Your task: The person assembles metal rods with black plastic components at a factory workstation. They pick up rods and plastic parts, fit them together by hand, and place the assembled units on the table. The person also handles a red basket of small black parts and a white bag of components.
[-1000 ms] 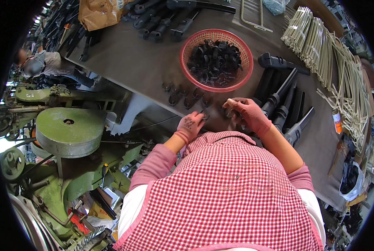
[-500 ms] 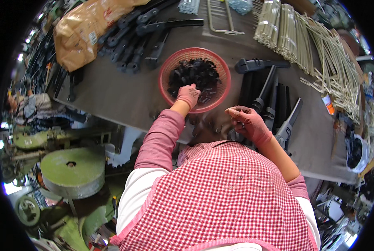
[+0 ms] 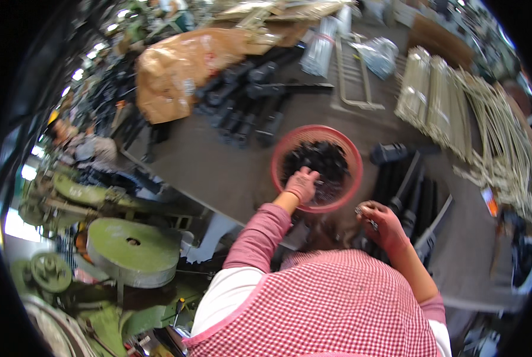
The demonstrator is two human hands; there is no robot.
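Note:
My left hand (image 3: 301,184), in a pink glove with bare fingertips, reaches into a red plastic basket (image 3: 356,159). Its fingers are curled at the edge of a heap of small black parts (image 3: 325,159); what they hold, if anything, is hidden. Just right of the basket, near my body, my right hand (image 3: 385,225) is raised in a similar glove. Its thumb and fingers are closed on small shiny metal pieces (image 3: 373,225), too blurred to name exactly. Beneath and beside the right hand lie several black tubular parts (image 3: 411,190) with grey levers.
A dark table (image 3: 218,172) carries everything. Beyond the basket lie black tube parts (image 3: 242,113), an orange-brown bag (image 3: 170,77), a bent metal frame (image 3: 361,106) and bundles of pale rods (image 3: 435,107). A green machine (image 3: 132,241) stands at left; another person (image 3: 84,146) sits beyond it.
The view has shifted, so the table and basket appear lower and farther right. My left hand stays in the basket; the right hand remains beside it, metal pieces now showing more at its fingers.

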